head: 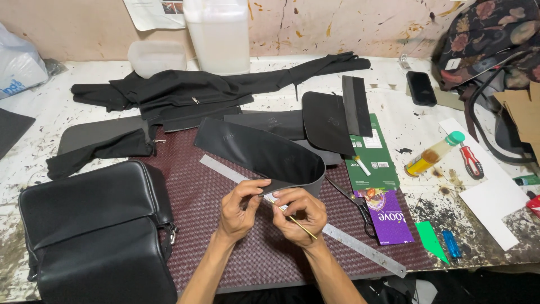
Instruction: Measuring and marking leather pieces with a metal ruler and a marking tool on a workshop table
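Head view: in the lower middle of the frame both hands meet over a dark red woven mat on the spattered table. The left hand pinches the near edge of a curved black leather strip, its grip narrow and closed on that edge. The right hand holds a thin brass-coloured tool slanting toward the lower right, fingers closed around it, its tip at the same edge.

The strip arcs from the centre of the frame down to the fingers. A steel ruler lies diagonally under the hands, and scissors lie just right of them.

Judged from this, the tool tip sits very close to the left fingertips, so a slip could prick them or scratch the leather face. The strip is springy and held only at one edge; it may twist free. A glue bottle lies on its side at right and could seep onto the paper.
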